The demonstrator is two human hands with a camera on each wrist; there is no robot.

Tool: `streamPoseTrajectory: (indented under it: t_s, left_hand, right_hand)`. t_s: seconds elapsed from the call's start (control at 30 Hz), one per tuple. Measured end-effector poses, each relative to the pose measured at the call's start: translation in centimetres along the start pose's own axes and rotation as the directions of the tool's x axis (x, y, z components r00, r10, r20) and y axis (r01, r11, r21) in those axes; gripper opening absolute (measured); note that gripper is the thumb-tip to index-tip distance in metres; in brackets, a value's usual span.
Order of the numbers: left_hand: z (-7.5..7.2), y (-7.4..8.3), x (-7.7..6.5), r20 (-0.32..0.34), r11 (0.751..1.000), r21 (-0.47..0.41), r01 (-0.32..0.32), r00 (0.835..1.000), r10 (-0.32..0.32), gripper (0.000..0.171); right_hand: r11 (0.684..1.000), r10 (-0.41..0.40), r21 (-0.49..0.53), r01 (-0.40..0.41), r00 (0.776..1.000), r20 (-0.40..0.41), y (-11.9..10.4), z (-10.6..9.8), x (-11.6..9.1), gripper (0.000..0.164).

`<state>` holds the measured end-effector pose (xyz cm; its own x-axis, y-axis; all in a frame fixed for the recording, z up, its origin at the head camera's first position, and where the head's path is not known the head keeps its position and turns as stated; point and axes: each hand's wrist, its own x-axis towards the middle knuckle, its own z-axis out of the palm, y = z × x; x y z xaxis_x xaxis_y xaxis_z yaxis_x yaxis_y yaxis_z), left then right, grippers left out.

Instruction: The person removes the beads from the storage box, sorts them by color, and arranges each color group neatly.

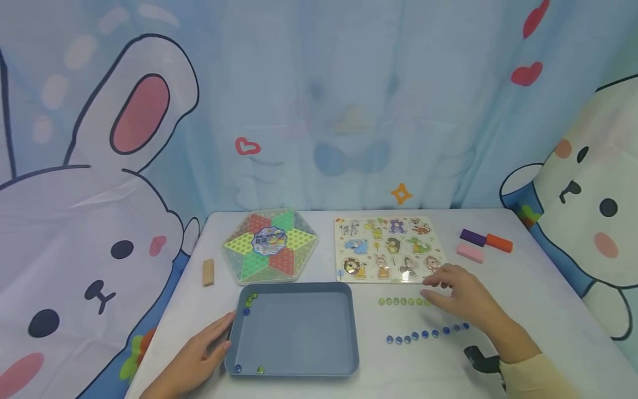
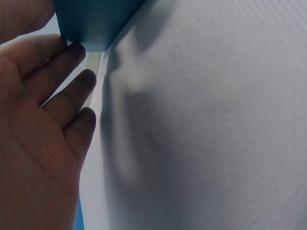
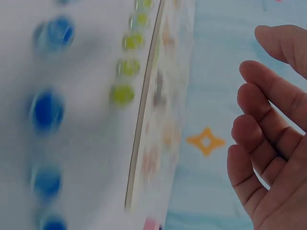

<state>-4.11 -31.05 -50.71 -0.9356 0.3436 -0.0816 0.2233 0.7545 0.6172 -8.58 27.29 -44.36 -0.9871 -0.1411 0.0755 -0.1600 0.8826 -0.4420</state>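
My left hand (image 1: 201,350) rests with its fingers along the left wall of a grey-blue tray (image 1: 294,372); in the left wrist view its fingertips meet the tray's outer side. Inside the tray lie a few green marbles (image 1: 251,299) at the back left corner, with a blue marble (image 1: 246,312) just below them. Another blue one and a green one sit near the front wall. My right hand (image 1: 466,293) hovers at the right end of a row of green marbles (image 1: 396,301), fingers loosely bent, nothing between them. Nearer to me runs a slanting row of blue marbles (image 1: 425,334).
Behind the tray lies a hexagonal Chinese checkers board (image 1: 284,269). An animal puzzle board (image 1: 374,230) is to its right. Purple, orange and pink blocks (image 1: 470,253) lie at the far right, a wooden block (image 1: 208,272) at the left. A black object (image 1: 480,360) shows by the right sleeve.
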Motion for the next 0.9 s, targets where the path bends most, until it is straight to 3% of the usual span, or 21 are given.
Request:
streamPoseTrajectory:
  t_s: [0.3, 0.43, 0.53, 0.6, 0.77, 0.9]
  left_hand:
    - [0.0, 0.1, 0.1, 0.005, 1.000, 0.004, 0.008, 1.000, -0.008, 0.060]
    - [-0.2, 0.3, 0.1, 0.020, 1.000, -0.005, 0.026, 0.999, -0.026, 0.062]
    - [-0.3, 0.4, 0.0, 0.013, 1.000, -0.002, 0.025, 1.000, -0.025, 0.061]
    - [-0.4, 0.4, 0.0, 0.004, 1.000, -0.001, 0.018, 1.000, -0.018, 0.060]
    - [-0.3, 0.5, 0.0, -0.014, 1.000, 0.002, 0.010, 1.000, -0.010, 0.059]
    - [-0.2, 0.5, 0.0, -0.012, 1.000, -0.003, 0.014, 1.000, -0.014, 0.059]
  right_hand:
    - [0.978, -0.202, 0.056, 0.200, 0.979, 0.026, -6.7, 4.3, 4.0, 0.015]
    - [0.943, -0.332, 0.065, 0.327, 0.940, 0.075, -10.5, 5.7, 5.8, 0.018]
    - [0.890, -0.455, 0.063, 0.451, 0.882, 0.123, -13.4, 6.8, 6.9, 0.024]
    - [0.846, -0.533, 0.068, 0.530, 0.829, 0.171, -15.4, 7.5, 7.5, 0.028]
    - [0.715, -0.687, 0.106, 0.691, 0.667, 0.287, -19.4, 9.8, 8.5, 0.031]
    - [0.621, -0.762, 0.124, 0.774, 0.558, 0.329, -21.5, 12.2, 8.9, 0.030]
